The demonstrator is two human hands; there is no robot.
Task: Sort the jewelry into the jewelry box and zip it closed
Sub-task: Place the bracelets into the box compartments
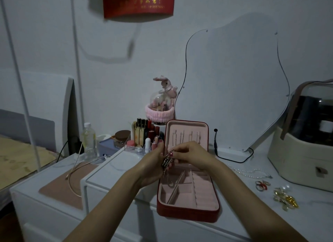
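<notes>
A red jewelry box (pixel 187 214) with a pink lining stands open on the white dresser, its lid upright. Both hands are above its back half. My left hand (pixel 153 167) holds a silver chain necklace (pixel 167 169) with a dark pendant; the chain hangs down into the box. My right hand (pixel 189 153) pinches the top of the same chain. On the dresser to the right lie a pearl necklace (pixel 250 172), red and gold rings (pixel 261 185) and a heap of gold earrings (pixel 285 198).
A clear organizer with lipsticks and bottles (pixel 144 139) stands left of the box. A wavy mirror (pixel 234 90) leans on the wall behind. A cream cosmetics case (pixel 304 151) is at the right. A black cable (pixel 234 159) runs behind the box.
</notes>
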